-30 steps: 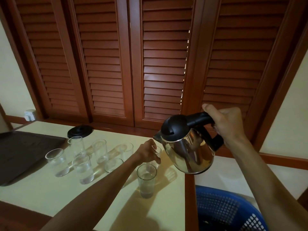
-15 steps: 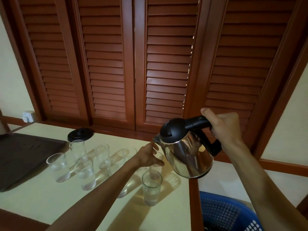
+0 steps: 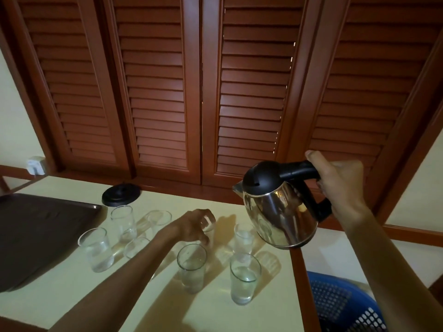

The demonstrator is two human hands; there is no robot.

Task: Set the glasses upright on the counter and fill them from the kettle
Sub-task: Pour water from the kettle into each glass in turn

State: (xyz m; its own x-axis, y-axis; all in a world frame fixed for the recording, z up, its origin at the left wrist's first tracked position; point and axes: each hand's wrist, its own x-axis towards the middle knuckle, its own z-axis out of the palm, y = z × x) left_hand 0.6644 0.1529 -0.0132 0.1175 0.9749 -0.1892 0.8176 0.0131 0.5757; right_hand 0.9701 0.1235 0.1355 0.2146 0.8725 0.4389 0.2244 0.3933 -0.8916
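Kettle: the kettle (image 3: 280,216) hangs above the table's (image 3: 72,295) right edge, spout pointing left, roughly level; no stream shows.
Right hand: the right hand (image 3: 340,185) has its fingers wrapped tight round the black handle, as it did a second ago.
Changed: the left hand (image 3: 191,226) has let go of the spout glass (image 3: 243,238), which now stands alone just beside the kettle, and has shifted left.
Left hand: its fingers curl over the rim of the next glass (image 3: 210,226), gripping it.
Meaning: probably one glass is done with and the next is being brought up or righted for pouring.
Glasses: eight on the table, counting the two named.
Upright: at least five, with the front pair (image 3: 191,267) (image 3: 244,279) nearest; the right one seems to hold water.
Unclear: two behind the left forearm, whether they stand or lie I cannot tell.
Kettles: one.
Tray: one dark tray (image 3: 48,224), at the left.
Disc: one black disc (image 3: 121,194) behind the glasses.
Basket: one blue basket (image 3: 342,303), below the table's right edge.
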